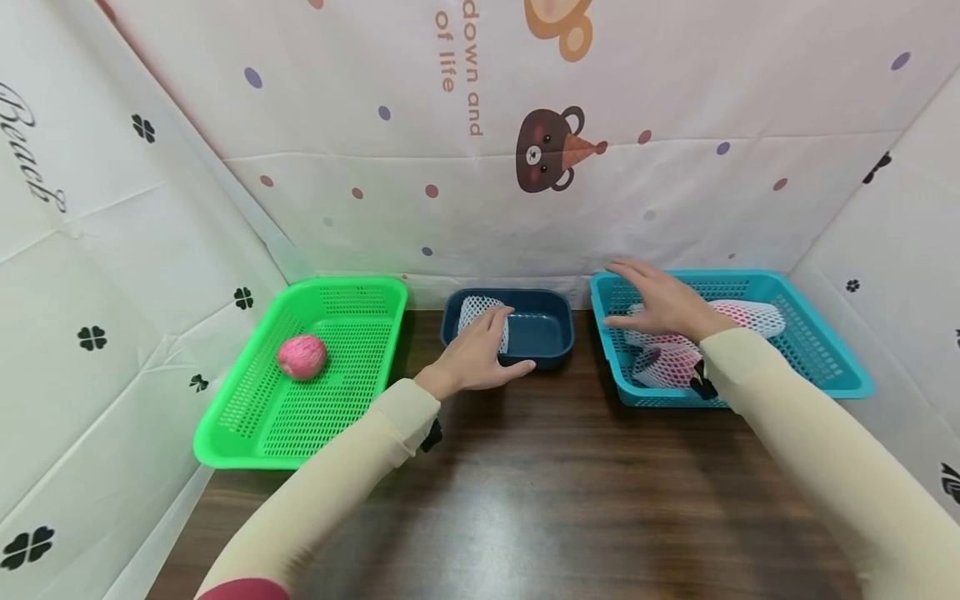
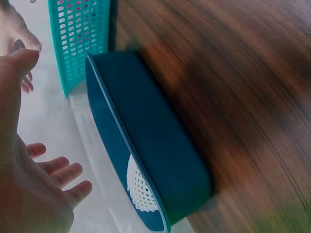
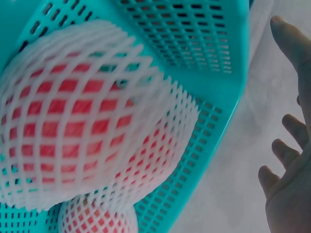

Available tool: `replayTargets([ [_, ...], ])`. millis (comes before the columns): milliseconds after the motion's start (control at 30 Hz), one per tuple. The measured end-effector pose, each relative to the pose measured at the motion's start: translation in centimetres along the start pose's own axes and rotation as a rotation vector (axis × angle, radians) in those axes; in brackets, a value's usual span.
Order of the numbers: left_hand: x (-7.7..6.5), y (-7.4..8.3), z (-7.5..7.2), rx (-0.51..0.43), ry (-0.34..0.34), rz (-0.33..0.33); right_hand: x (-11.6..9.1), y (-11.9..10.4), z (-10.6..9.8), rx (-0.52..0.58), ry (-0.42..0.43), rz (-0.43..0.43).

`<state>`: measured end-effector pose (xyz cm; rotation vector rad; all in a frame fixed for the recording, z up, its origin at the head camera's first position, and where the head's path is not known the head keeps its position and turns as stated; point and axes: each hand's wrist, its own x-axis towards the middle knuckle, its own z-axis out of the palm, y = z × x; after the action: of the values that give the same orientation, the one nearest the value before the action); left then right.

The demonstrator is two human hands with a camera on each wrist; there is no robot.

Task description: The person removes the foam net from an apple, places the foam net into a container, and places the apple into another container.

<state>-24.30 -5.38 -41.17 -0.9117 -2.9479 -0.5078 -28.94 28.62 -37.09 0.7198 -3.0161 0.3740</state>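
My left hand [image 1: 472, 354] hovers over the left part of a small navy plastic container [image 1: 540, 333], fingers loosely spread and holding nothing. Inside that container lies a white foam net sleeve [image 1: 478, 308], partly hidden by the hand; in the left wrist view the net [image 2: 141, 191] shows past the rim. Above the left side of a blue perforated basket [image 1: 817, 367] is my right hand [image 1: 663, 302], its fingers apart and nothing between them. Several pink-red fruits in white foam nets [image 1: 671, 367] lie in this basket, close below the right wrist [image 3: 73, 121].
On the left stands a green perforated basket [image 1: 352, 408] with one bare pink apple-like fruit [image 1: 302, 357] in it. All three containers rest on a dark wooden table [image 1: 570, 475]. Printed white cloth [image 1: 465, 208] hangs behind and at both sides.
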Motion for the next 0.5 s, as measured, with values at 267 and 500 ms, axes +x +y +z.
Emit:
replayTargets([
  [267, 0.6, 1.4, 0.4, -0.026, 0.002, 0.020, -1.0, 1.9, -0.3, 0.021, -0.023, 0.043],
  [500, 1.2, 2.7, 0.8, -0.052, 0.003, 0.038, -1.8, 3.6, -0.9, 0.060, -0.059, 0.090],
])
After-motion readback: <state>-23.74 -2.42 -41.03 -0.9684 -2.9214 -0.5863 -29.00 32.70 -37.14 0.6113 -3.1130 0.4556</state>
